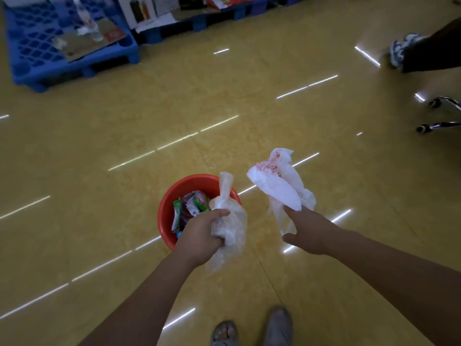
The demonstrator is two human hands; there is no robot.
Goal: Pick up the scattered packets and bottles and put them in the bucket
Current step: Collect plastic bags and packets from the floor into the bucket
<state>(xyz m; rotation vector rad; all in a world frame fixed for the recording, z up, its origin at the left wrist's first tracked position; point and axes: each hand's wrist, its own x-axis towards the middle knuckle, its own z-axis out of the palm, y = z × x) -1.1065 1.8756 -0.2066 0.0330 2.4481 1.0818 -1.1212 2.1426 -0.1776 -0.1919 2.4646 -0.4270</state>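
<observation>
- Left hand grips a clear bag over the red bucket, packets already inside.
- Right hand pinches a white bag; bottles, upper left, not yet collected.

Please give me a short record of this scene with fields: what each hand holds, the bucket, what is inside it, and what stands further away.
left hand: grips a clear bag, which overlaps the bucket's right edge in this view
right hand: holds a white bag with red print, right of the bucket
bucket: red, standing on the yellow floor
inside bucket: several coloured packets
far left: blue pallet with a bottle on it
</observation>
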